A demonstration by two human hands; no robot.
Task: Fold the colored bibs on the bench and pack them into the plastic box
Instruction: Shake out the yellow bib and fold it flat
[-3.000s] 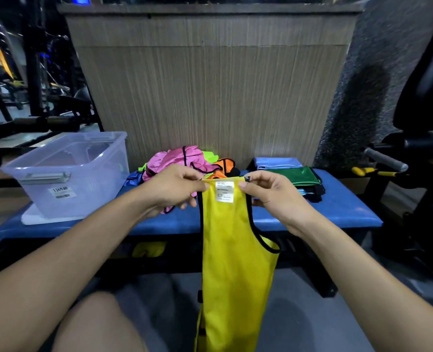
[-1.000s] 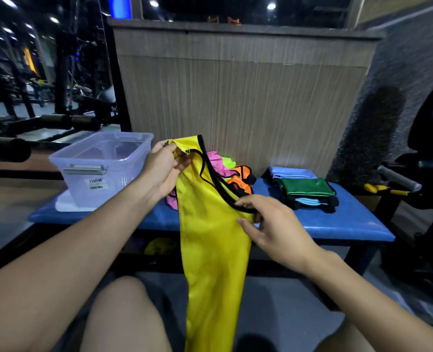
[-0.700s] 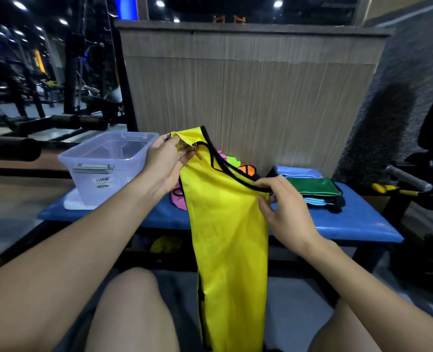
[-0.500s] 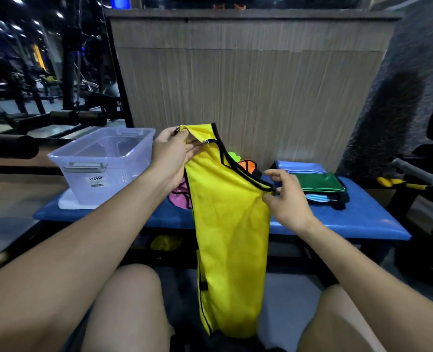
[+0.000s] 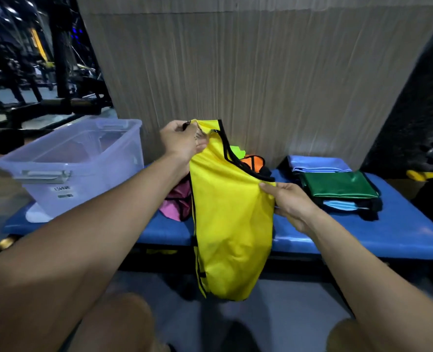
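Yellow black-trimmed mesh bib, now doubled lengthwise, hangs before the blue bench; left hand pinches its top, right hand its side edge, so crosswise folding comes next.

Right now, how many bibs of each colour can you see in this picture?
Yellow bib, held: 1
Pink bib: 1
Orange bib: 1
Lime bib: 1
Green bib, folded: 1
Light blue bibs, folded: at least 2
Total: at least 7

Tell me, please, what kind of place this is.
Most likely a gym. Dark metal exercise machines stand at the back left, the blue padded bench looks like a workout bench, and the yellow sports bib with black trim suits team training.
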